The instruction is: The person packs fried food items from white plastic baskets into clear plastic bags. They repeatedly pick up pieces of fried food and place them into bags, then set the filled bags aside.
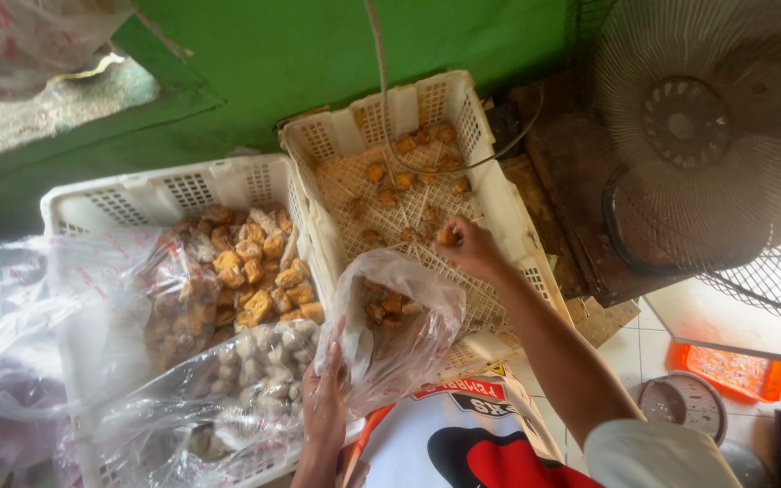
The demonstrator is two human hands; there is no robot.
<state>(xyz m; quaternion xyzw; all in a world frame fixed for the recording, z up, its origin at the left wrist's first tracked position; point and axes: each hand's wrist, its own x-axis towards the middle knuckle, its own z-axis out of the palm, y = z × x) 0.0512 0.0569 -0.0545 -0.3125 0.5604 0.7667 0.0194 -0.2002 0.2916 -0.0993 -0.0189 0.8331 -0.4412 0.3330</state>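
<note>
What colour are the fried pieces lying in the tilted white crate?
Golden brown, seen from the head view: the fried pieces lie scattered across the white crate.

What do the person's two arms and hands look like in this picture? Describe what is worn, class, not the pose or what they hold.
Both hands are bare: no gloves, rings or watch show on the left hand or the right hand. The right forearm is uncovered up to a short, pale off-white sleeve near the elbow. Only the left wrist shows, with no sleeve visible.
</note>
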